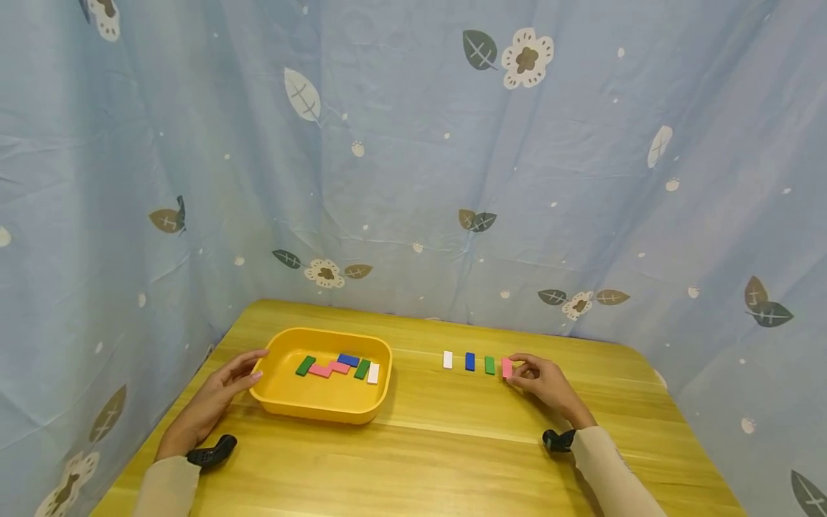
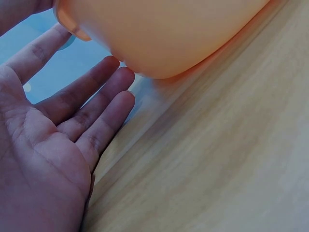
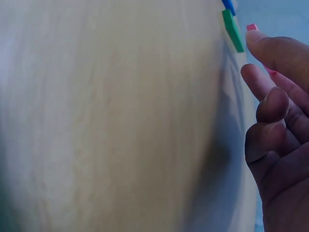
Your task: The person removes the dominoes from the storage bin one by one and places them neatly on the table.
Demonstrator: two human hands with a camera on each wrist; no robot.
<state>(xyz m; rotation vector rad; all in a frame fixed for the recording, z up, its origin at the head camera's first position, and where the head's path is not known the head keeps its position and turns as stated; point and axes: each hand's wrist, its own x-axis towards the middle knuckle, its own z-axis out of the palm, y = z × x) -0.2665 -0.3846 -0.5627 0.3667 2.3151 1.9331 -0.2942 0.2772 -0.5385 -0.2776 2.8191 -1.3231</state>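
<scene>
At the right end of a row of small blocks, my right hand [image 1: 543, 380] pinches a pink block [image 1: 507, 368] between thumb and fingers. The right wrist view shows only bits of that pink block [image 3: 252, 27] behind the thumb; the other fingers are bent inward. Left of it in the row lie a green block [image 1: 489, 365], a blue block [image 1: 469, 361] and a white block [image 1: 448, 360]. My left hand [image 1: 222, 391] is at the left side of a yellow tray [image 1: 310, 411], thumb and index fingertips at its rim, the other fingers loosely extended beside its wall.
Inside the tray lie several more blocks: green [image 1: 306, 366], pink [image 1: 319, 370], blue [image 1: 348, 360] and white [image 1: 373, 373] among them. The wooden table [image 1: 413, 459] ends at a blue patterned curtain [image 1: 413, 179] behind and at both sides.
</scene>
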